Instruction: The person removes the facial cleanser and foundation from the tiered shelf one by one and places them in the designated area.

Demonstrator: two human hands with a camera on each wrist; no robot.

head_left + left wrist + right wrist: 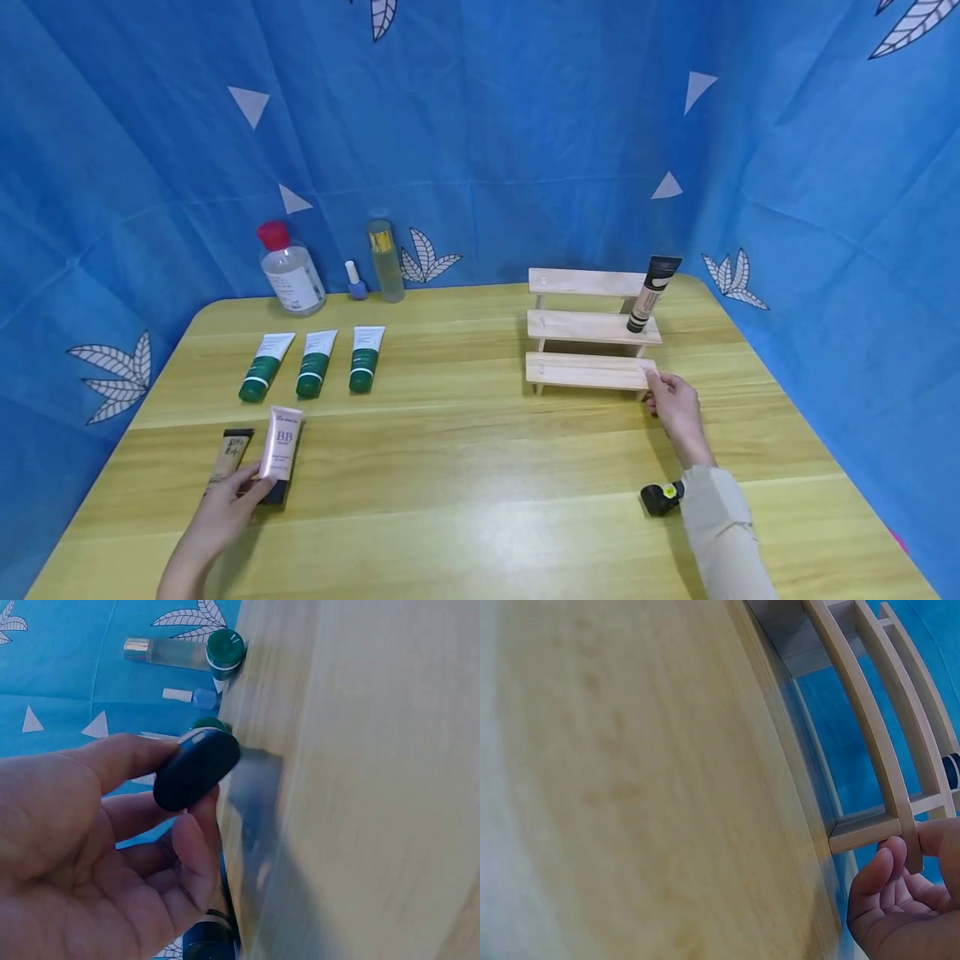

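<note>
At the left of the head view, my left hand (pixel 213 521) pinches a pale pink BB cream tube (pixel 282 442) near its dark cap. That cap (pixel 196 771) faces the left wrist camera, between thumb and fingers. Just left of it lies a beige tube with a dark end (pixel 229 456), partly hidden by the hand. My right hand (pixel 677 414) grips the right end of the lowest step of a three-tier wooden rack (pixel 588 371). In the right wrist view, thumb and fingers hold the step's edge (pixel 870 742). A dark-topped beige tube (pixel 649 297) stands, tilted, on the middle step's right end.
Three green-and-white tubes (pixel 312 364) lie in a row at the left. Behind them stand a red-capped clear bottle (pixel 293 275), a small nail polish bottle (pixel 356 285) and a gold-necked bottle (pixel 387 271). A small black object (pixel 660 499) lies by the right sleeve. Blue cloth (pixel 465 125) hangs behind the table.
</note>
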